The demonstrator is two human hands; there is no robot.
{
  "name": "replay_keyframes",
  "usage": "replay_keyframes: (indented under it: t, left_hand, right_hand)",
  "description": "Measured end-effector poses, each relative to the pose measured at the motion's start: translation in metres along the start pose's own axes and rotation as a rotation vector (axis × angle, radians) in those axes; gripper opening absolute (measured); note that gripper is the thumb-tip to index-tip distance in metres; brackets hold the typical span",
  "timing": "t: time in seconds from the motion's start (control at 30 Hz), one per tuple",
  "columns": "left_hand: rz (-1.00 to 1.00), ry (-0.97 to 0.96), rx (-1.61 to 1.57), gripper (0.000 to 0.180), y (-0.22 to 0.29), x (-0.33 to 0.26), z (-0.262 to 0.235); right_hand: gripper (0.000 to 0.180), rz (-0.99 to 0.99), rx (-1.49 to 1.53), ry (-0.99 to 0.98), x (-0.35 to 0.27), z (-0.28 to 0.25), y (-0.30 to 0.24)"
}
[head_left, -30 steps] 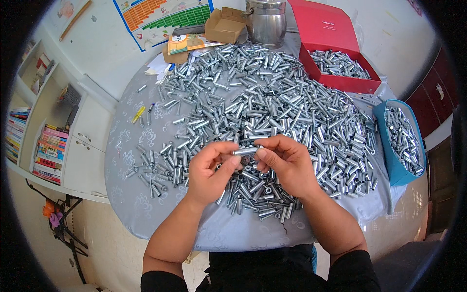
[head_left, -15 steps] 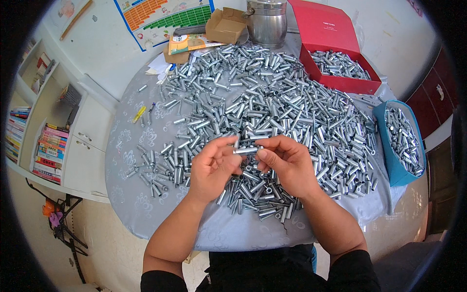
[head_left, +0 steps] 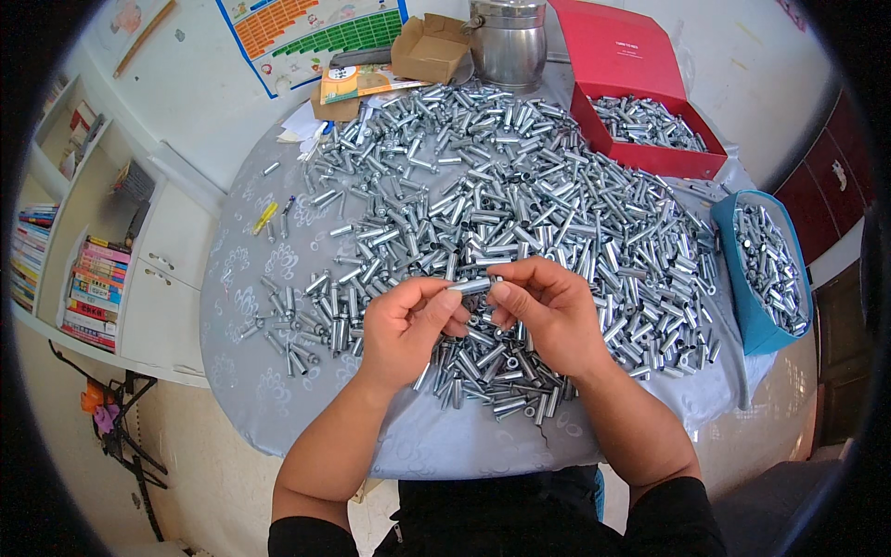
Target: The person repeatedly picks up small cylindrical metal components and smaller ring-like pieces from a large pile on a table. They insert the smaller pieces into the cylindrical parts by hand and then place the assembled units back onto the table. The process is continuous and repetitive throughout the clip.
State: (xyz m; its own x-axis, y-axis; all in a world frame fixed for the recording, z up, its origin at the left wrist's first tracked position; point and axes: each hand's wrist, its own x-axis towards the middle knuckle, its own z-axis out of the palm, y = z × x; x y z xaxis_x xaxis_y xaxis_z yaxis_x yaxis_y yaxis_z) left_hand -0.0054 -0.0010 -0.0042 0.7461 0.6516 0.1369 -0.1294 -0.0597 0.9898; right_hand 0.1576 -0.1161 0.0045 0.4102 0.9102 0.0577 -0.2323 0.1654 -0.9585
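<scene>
Hands meet above the heap of metal tubes (head_left: pixel 520 204): the left hand (head_left: pixel 408 330) and right hand (head_left: pixel 548 311) each pinch one end of a single tube (head_left: pixel 471 286) with curled fingers. Heap covers the round grey surface (head_left: pixel 436 446), a red box (head_left: pixel 640 130) and a blue bin (head_left: pixel 766 265) at its right.

Both forearms were bare to above the elbows. Black sleeves covered the upper arms. The left hand (head_left: pixel 401 331) and right hand (head_left: pixel 549 313) were ungloved and carried no rings.
</scene>
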Motion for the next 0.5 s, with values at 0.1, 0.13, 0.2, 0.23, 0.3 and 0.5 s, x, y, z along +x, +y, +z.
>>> replay_keyframes:
  t: [0.1,0.13,0.2,0.23,0.3,0.5]
  left_hand:
    - [0.088,0.125,-0.064,0.02,0.004,0.003,0.015]
    - [0.146,0.193,-0.095,0.019,0.006,0.004,0.021]
    - [0.129,0.135,0.017,0.016,0.004,0.001,0.015]
    - [0.12,0.105,0.071,0.017,0.004,0.0,0.012]
    - [0.037,0.083,0.042,0.019,0.006,0.001,0.008]
    - [-0.033,0.064,0.006,0.02,0.003,0.002,0.002]
  right_hand:
    - [0.018,-0.006,-0.007,0.006,0.001,0.001,0.001]
    - [0.018,-0.008,-0.007,0.009,0.001,0.001,0.001]
    - [0.018,-0.006,0.01,0.001,0.001,0.001,0.002]
    - [0.019,-0.004,0.017,-0.001,0.001,0.0,0.002]
    - [0.019,-0.004,-0.006,-0.002,0.001,0.0,0.001]
    - [0.022,-0.068,-0.039,0.065,-0.001,0.009,-0.003]
